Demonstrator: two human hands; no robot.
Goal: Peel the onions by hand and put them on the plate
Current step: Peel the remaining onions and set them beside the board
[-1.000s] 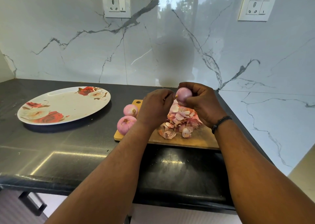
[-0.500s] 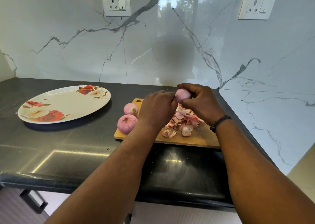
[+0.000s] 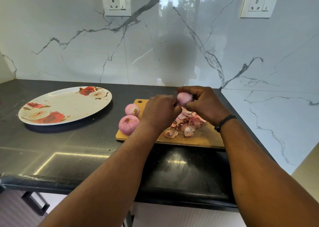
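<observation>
Little has shifted: both hands stay low over the peel heap [image 3: 185, 123]. The onion [image 3: 184, 98] sits cupped in the right hand [image 3: 205, 104]; the left hand [image 3: 159, 111] pinches its skin. Smooth flesh could slip, rolling off the worktop [image 3: 69, 145], away from the plate [image 3: 57, 104].

Both forearms reach forward, hands close together. The right hand [image 3: 205, 104] curls its fingers [image 3: 189, 90] closed in a grip. The left hand [image 3: 159, 112] is fisted, touching it.
</observation>
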